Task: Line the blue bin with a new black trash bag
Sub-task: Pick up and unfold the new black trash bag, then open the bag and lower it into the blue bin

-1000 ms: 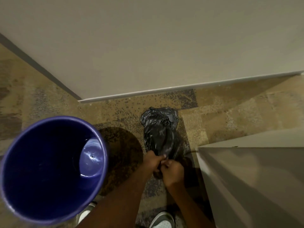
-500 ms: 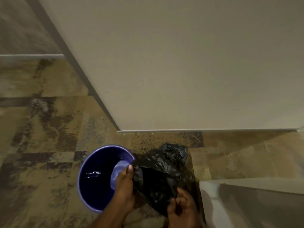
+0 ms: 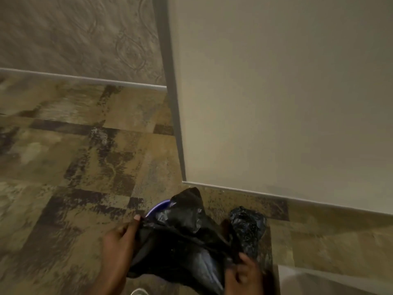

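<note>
A black trash bag (image 3: 182,237) is spread between my two hands low in the head view. It covers nearly all of the blue bin (image 3: 158,206), of which only a sliver of rim shows at the bag's upper left. My left hand (image 3: 120,241) pinches the bag's left edge next to that rim. My right hand (image 3: 244,271) grips the bag's right edge. A second crumpled black bag (image 3: 247,226) lies on the floor just to the right.
A beige wall (image 3: 276,92) with a pale baseboard stands right behind the bin, its corner edge running up the middle. A light box-like surface (image 3: 319,282) sits at the bottom right. Patterned brown carpet (image 3: 85,156) stretches to the left. A white shoe tip (image 3: 138,291) shows at the bottom.
My hands have pulled the bag wider and over the bin's mouth, hiding the blue inside. The view has tilted up and swung, so the bin sits lower in the frame.
</note>
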{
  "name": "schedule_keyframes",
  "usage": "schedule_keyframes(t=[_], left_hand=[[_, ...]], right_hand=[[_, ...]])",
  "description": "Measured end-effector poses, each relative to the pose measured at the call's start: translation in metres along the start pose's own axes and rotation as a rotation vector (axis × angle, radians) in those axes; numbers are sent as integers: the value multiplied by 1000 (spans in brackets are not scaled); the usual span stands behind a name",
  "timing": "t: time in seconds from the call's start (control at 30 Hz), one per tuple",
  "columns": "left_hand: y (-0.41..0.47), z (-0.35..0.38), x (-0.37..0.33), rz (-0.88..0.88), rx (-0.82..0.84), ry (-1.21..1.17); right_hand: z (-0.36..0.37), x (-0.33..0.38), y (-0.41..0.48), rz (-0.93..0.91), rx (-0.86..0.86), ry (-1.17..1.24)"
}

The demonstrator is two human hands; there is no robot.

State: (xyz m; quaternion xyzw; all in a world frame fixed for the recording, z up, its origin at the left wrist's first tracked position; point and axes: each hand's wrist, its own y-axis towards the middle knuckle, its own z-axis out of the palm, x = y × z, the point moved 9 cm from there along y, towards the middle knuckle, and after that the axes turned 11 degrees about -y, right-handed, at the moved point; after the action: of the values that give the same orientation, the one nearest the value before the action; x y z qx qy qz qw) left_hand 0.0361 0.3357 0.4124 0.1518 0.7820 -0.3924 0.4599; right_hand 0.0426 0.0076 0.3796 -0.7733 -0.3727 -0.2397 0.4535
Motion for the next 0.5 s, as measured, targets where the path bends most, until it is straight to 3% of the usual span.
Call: schedule_keyframes(t=[0.03, 0.1, 0.2, 0.23, 0.3, 0.37, 0.43, 0.5], left_hand=[[-2, -6, -1, 4, 21, 61], [1, -22, -3, 5, 49, 150], [16, -55, 12, 1, 25, 218], [21, -62, 16, 3, 26, 235], [30, -74, 19, 18, 22, 277], [39, -81, 25, 30, 53, 338], [51, -83, 44, -4, 118, 430], [61, -76, 64, -8, 197, 489]], right_hand=[[6, -5, -1, -86, -112, -160], [31, -5, -18, -172, -89, -317], [72, -15, -9, -98, 313, -694], [75, -18, -6, -137, 374, -770], [69, -4, -8, -262, 223, -765], [64, -8, -6, -197, 92, -723], [66, -24, -4, -68, 65, -590], [76, -21, 0, -4, 145, -594]])
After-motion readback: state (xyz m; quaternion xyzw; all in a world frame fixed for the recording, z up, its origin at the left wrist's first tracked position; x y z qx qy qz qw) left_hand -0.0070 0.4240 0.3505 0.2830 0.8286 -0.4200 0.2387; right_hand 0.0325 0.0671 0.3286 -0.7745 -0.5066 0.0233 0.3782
